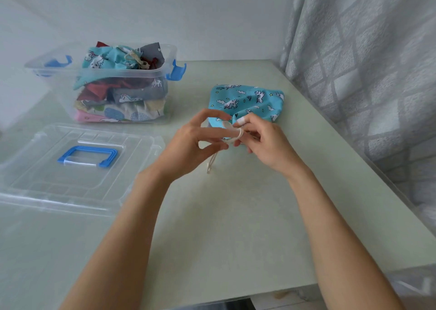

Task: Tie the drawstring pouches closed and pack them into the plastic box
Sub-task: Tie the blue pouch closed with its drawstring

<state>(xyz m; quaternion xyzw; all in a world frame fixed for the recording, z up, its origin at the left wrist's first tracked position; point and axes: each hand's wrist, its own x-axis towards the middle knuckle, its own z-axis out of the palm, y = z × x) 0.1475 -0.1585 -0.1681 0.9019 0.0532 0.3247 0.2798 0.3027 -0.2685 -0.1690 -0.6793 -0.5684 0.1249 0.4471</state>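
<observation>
A blue unicorn-print drawstring pouch (247, 102) lies on the pale table, its gathered mouth toward me. Its cream drawstring (232, 134) is looped around the fingers of my left hand (200, 144), and my right hand (262, 137) pinches the cord just beside it. Loose cord ends (210, 164) hang down below my left hand. The clear plastic box (151, 78) with blue latches stands at the back left, filled above its rim with several patterned pouches (113, 59).
The box's clear lid (47, 175) with a blue handle (87, 156) lies flat at the left, near my left forearm. A grey patterned curtain (368, 62) hangs along the table's right edge. The table's front edge (236, 295) is close to me.
</observation>
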